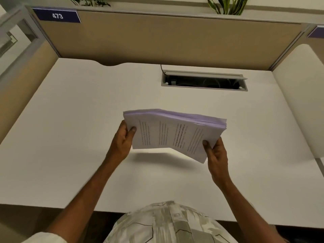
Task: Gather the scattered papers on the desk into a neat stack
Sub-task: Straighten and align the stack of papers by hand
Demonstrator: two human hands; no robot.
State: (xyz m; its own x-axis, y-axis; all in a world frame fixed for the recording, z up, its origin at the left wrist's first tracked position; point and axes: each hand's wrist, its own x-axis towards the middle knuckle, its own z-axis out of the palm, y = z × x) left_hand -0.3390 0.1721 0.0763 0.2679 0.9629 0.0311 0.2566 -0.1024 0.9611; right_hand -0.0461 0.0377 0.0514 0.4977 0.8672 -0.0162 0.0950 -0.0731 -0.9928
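Note:
A thick stack of printed papers (172, 134) hangs in the air above the middle of the white desk (78, 120), its shadow on the desk below. My left hand (123, 139) grips the stack's left edge, thumb on the top sheet. My right hand (214, 151) grips the right near corner, thumb on top too. The sheets sag slightly in the middle and their far edges look roughly even. No loose papers lie on the desk.
An open cable hatch (204, 81) sits in the desk at the back right, with a black cable (162, 68) beside it. Beige partition walls (166, 39) enclose the desk on three sides. A label reading 473 (57, 15) is at the top left.

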